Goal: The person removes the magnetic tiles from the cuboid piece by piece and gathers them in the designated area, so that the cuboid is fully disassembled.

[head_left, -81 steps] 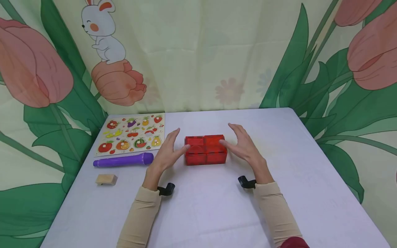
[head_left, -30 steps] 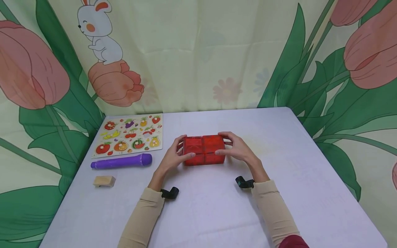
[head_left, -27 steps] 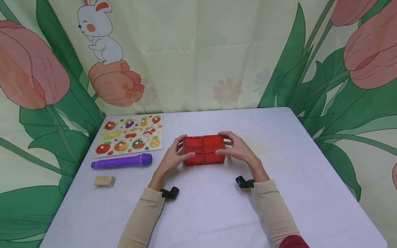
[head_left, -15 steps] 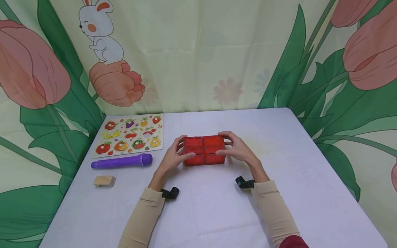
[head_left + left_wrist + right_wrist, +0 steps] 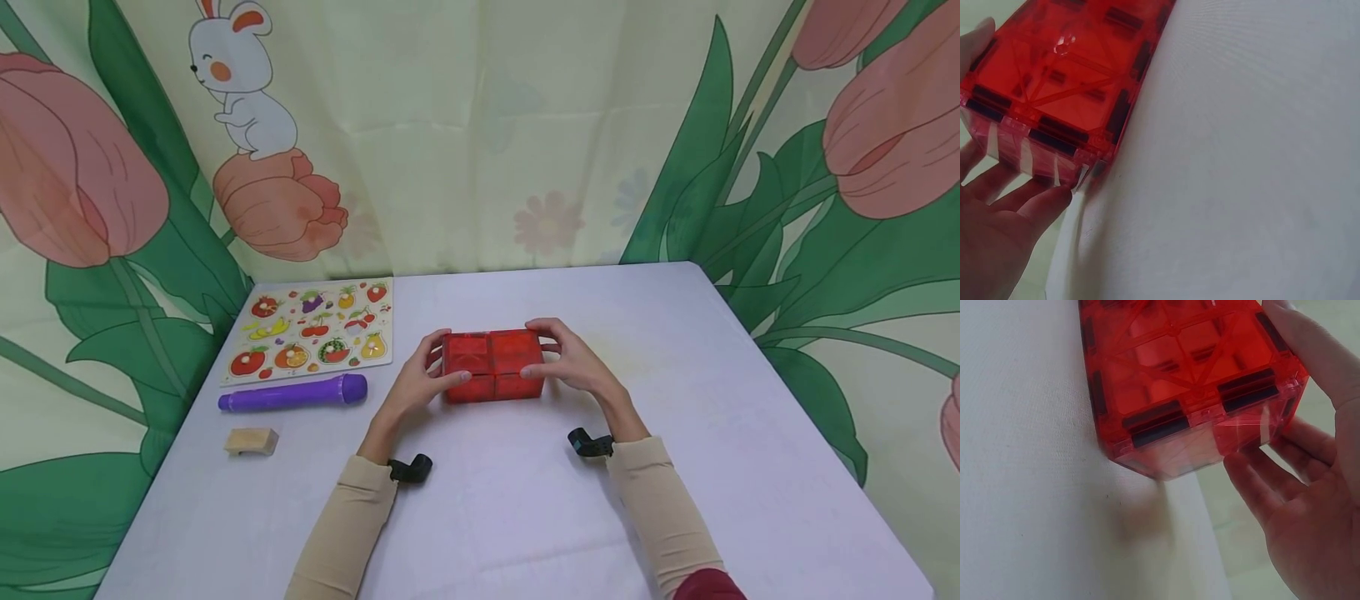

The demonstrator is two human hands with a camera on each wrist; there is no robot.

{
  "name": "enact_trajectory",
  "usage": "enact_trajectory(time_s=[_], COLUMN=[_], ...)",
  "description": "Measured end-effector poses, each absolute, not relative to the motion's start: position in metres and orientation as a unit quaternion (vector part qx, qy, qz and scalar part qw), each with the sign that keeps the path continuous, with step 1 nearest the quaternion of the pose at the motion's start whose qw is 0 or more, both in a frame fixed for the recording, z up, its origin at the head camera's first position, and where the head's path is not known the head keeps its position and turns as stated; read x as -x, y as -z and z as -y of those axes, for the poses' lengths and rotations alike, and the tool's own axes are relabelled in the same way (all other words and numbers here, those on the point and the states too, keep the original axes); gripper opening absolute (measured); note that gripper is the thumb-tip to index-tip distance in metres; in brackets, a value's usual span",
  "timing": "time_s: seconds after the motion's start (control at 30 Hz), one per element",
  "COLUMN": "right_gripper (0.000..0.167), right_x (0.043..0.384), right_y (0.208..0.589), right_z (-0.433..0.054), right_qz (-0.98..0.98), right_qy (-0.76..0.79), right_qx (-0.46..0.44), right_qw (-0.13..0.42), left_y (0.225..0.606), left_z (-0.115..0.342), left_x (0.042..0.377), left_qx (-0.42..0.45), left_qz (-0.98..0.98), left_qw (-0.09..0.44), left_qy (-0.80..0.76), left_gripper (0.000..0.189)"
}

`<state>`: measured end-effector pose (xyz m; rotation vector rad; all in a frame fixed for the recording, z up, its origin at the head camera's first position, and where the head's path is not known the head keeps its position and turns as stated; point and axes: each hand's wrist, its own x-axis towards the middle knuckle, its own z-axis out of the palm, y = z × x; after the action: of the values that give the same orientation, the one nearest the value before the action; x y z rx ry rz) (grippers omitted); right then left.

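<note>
A see-through red box of square magnetic tiles (image 5: 493,363) sits on the table between both hands. My left hand (image 5: 414,382) grips its left end, thumb on the front upper edge and fingers curled against the end. At the opposite end my right hand (image 5: 577,360) holds it in the same way, its thumb on the front. In the left wrist view, dark magnet strips line the edges of the box (image 5: 1079,94), and fingertips press its clear end. The right wrist view has the other end of the box (image 5: 1172,362), fingertips against it.
To the left lie a fruit-picture puzzle board (image 5: 309,329), a purple microphone-shaped stick (image 5: 292,393) and a small wooden block (image 5: 251,441). They stand on a white-covered table (image 5: 510,517). A printed curtain (image 5: 450,150) hangs behind its far edge.
Both hands, earlier spread apart on either side of the box, have moved inward and taken hold of its ends. Over the last second hands and box have stayed nearly still.
</note>
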<state>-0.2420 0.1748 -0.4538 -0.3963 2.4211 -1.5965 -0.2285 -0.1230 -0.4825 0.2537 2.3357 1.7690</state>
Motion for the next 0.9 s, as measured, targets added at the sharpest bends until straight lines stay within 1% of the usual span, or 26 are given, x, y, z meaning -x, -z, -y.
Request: enact_trajectory(time_s=[0.37,0.7,0.9], right_gripper=[0.087,0.087,0.086], right_x=[0.2390,0.2370,0.2403], right_y=[0.4552,0.4519,0.4479], right_z=[-0.1730,-0.1715,-0.1707], right_qz=[-0.817,-0.848,-0.835], right_qy=[0.552,0.508,0.529], right_qx=[0.127,0.142,0.138], right_qw=[0.106,0.051,0.062], left_y=[0.4835,0.4828,0.4811], left_z=[0.1234,0.1229,0.1230], left_x=[0.2250,0.2249,0.2264], left_qx=[-0.077,-0.083,-0.079], left_qz=[-0.800,-0.796,-0.793], left_qw=[0.095,0.098,0.096], left_qy=[-0.587,-0.592,-0.596], left_gripper=[0.088,0.088,0.089])
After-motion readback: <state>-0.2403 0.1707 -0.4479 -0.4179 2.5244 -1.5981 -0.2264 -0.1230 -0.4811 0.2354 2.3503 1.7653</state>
